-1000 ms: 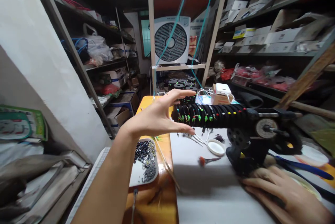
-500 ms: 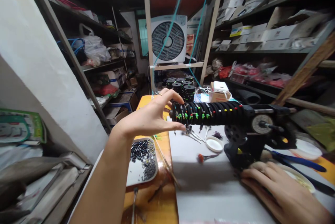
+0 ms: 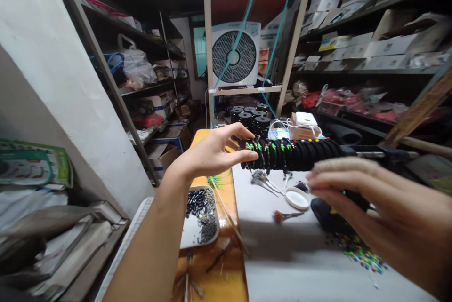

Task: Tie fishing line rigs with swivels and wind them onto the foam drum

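A row of black foam discs (image 3: 300,154) on a horizontal shaft carries small green, red and yellow beads and fine fittings. At its left end my left hand (image 3: 219,151) curls round the discs, fingers over the top and thumb on the near side. My right hand (image 3: 384,212) is raised in front of the machine at the right end, fingers stretched out and holding nothing; it covers much of the black stand (image 3: 321,210). Below it lies a scatter of small coloured beads (image 3: 370,259) on the white board (image 3: 282,269).
A white tray (image 3: 215,234) of small black and grey pieces sits left on the orange table (image 3: 226,264). Small brushes, one with a red tip (image 3: 278,217), lie by a white lid (image 3: 296,198). Behind stand stacked black spools (image 3: 245,116) and a box fan (image 3: 235,55).
My right hand has risen from the board toward the right end of the row, uncovering the coloured beads. The discs have turned, their green beads now higher. My left hand stays at the left end.
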`<state>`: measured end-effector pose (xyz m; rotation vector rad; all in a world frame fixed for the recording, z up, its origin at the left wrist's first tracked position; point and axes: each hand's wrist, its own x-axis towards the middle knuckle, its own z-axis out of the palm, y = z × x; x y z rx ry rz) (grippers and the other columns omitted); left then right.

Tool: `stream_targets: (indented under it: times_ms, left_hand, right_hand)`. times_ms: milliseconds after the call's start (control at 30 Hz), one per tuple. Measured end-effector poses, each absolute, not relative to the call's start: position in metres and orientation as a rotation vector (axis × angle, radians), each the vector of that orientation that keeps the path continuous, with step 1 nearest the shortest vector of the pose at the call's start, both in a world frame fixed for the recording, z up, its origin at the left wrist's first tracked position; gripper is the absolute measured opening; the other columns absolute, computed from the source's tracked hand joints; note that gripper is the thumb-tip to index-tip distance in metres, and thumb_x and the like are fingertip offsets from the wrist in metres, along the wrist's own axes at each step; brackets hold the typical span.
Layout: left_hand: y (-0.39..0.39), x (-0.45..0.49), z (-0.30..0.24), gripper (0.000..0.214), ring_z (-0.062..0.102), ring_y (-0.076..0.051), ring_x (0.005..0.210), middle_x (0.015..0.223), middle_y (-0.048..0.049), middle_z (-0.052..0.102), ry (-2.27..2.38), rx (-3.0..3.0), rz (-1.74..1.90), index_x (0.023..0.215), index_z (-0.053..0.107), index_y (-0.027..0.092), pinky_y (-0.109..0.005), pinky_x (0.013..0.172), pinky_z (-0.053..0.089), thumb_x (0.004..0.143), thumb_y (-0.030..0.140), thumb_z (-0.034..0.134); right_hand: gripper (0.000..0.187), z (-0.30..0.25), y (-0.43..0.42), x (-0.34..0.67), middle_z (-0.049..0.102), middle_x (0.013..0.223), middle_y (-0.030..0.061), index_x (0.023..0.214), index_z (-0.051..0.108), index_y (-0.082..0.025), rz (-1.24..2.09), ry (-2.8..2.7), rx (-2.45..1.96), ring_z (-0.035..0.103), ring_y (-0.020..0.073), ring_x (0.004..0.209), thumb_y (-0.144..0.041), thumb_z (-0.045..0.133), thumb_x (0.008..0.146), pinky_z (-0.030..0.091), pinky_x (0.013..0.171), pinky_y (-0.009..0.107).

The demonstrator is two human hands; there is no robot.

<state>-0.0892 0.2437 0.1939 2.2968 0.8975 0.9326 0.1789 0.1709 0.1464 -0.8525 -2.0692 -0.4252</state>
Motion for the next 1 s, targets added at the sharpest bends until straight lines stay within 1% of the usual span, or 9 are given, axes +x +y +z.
stream_targets:
  times_ms: [67,200,367,567,767,833,900,967,1000]
  left_hand:
    - [0.243,-0.090,0.194,0.028,0.068,-0.020,0.093,0.117,-0.0070,0.066,0.891,2.300,0.925,0.105,0.061,0.021,-0.036,0.078,0.056,0.083,0.035,0.072]
    - [0.242,-0.091,0.195,0.036,0.067,-0.021,0.096,0.117,-0.0071,0.067,0.880,2.305,0.894,0.108,0.061,0.022,-0.039,0.083,0.057,0.078,0.034,0.077]
    - [0.242,-0.092,0.196,0.033,0.066,-0.023,0.097,0.108,-0.0055,0.068,0.893,2.306,0.871,0.107,0.061,0.022,-0.039,0.084,0.056,0.080,0.035,0.075]
    - [0.241,-0.090,0.198,0.031,0.065,-0.021,0.098,0.109,-0.0045,0.068,0.890,2.282,0.876,0.104,0.062,0.020,-0.036,0.088,0.054,0.080,0.033,0.077]
    - [0.241,-0.091,0.197,0.031,0.063,-0.022,0.099,0.111,-0.0050,0.067,0.895,2.270,0.864,0.104,0.061,0.020,-0.039,0.089,0.052,0.080,0.033,0.076]
    - [0.240,-0.090,0.198,0.037,0.062,-0.023,0.100,0.112,-0.0058,0.065,0.883,2.268,0.845,0.105,0.060,0.020,-0.039,0.088,0.052,0.078,0.037,0.078]
    - [0.237,-0.089,0.198,0.048,0.061,-0.024,0.101,0.114,-0.0066,0.062,0.884,2.287,0.819,0.107,0.058,0.020,-0.039,0.086,0.053,0.072,0.042,0.082]
    - [0.234,-0.086,0.199,0.053,0.060,-0.024,0.101,0.115,-0.0071,0.060,0.915,2.344,0.802,0.109,0.055,0.020,-0.039,0.085,0.053,0.069,0.039,0.084]
    - [0.233,-0.085,0.199,0.050,0.059,-0.025,0.101,0.113,-0.0070,0.059,0.941,2.381,0.808,0.109,0.053,0.020,-0.039,0.085,0.052,0.070,0.035,0.082]
  right_hand:
    - [0.010,0.170,0.185,0.158,0.069,0.099,0.0027,0.096,0.066,-0.024,-0.416,-2.036,-0.776,0.068,0.0165,0.088,-0.018,0.065,0.089,0.052,0.078,0.028]
    - [0.004,0.193,0.207,0.126,0.068,0.092,0.0029,0.091,0.066,-0.020,-0.356,-2.012,-0.695,0.065,0.0145,0.083,-0.017,0.064,0.091,0.051,0.074,0.027]
    - [0.008,0.192,0.218,0.116,0.067,0.089,0.0021,0.088,0.066,-0.019,-0.350,-2.045,-0.685,0.064,0.0135,0.078,-0.013,0.062,0.091,0.049,0.070,0.026]
    - [0.006,0.191,0.221,0.118,0.068,0.089,0.0036,0.088,0.066,-0.017,-0.379,-2.072,-0.709,0.064,0.0142,0.078,-0.016,0.062,0.092,0.048,0.072,0.027]
    - [0.007,0.191,0.219,0.118,0.068,0.091,0.0048,0.088,0.067,-0.015,-0.464,-2.106,-0.679,0.064,0.0133,0.079,-0.013,0.061,0.092,0.048,0.072,0.024]
    - [0.008,0.190,0.218,0.117,0.067,0.092,0.0049,0.089,0.067,-0.014,-0.485,-2.134,-0.656,0.063,0.0126,0.080,-0.012,0.060,0.093,0.048,0.073,0.023]
    - [0.007,0.188,0.217,0.118,0.066,0.092,0.0051,0.090,0.067,-0.013,-0.486,-2.156,-0.649,0.062,0.0122,0.080,-0.012,0.060,0.093,0.048,0.074,0.023]
    - [0.007,0.186,0.217,0.118,0.066,0.093,0.0057,0.090,0.066,-0.012,-0.492,-2.154,-0.653,0.062,0.0126,0.081,-0.012,0.060,0.093,0.048,0.075,0.023]
    - [0.006,0.185,0.217,0.118,0.066,0.093,0.0060,0.091,0.066,-0.012,-0.499,-2.152,-0.650,0.062,0.0131,0.082,-0.012,0.060,0.093,0.048,0.075,0.023]
